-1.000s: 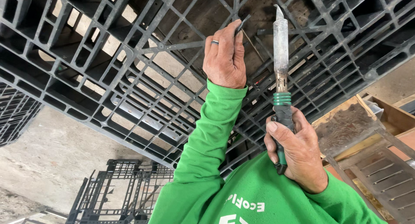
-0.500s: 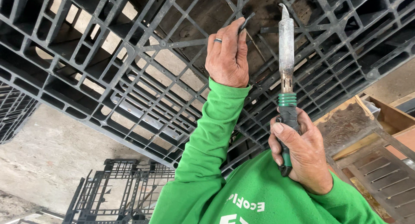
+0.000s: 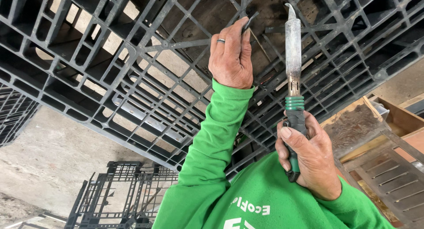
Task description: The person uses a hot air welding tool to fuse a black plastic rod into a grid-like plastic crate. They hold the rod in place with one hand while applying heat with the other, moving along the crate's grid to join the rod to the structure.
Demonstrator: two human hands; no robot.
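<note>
Right hand point(image 3: 309, 156) lowered slightly, gripping metal-tipped iron point(image 3: 293, 56), left hand point(image 3: 230, 56) pinching black plastic strip point(image 3: 248, 23)

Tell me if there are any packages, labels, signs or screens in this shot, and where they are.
Printed lettering: on the green sleeve at the bottom middle, white, seen upside down.
Wooden crate: at the right edge, boxy, brown, no label showing.
No signs or screens.

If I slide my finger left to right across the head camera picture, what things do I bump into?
Black plastic crate on the floor → left hand pinching a thin dark strip → soldering-type iron gripped by the right hand → wooden pallet pieces.
</note>
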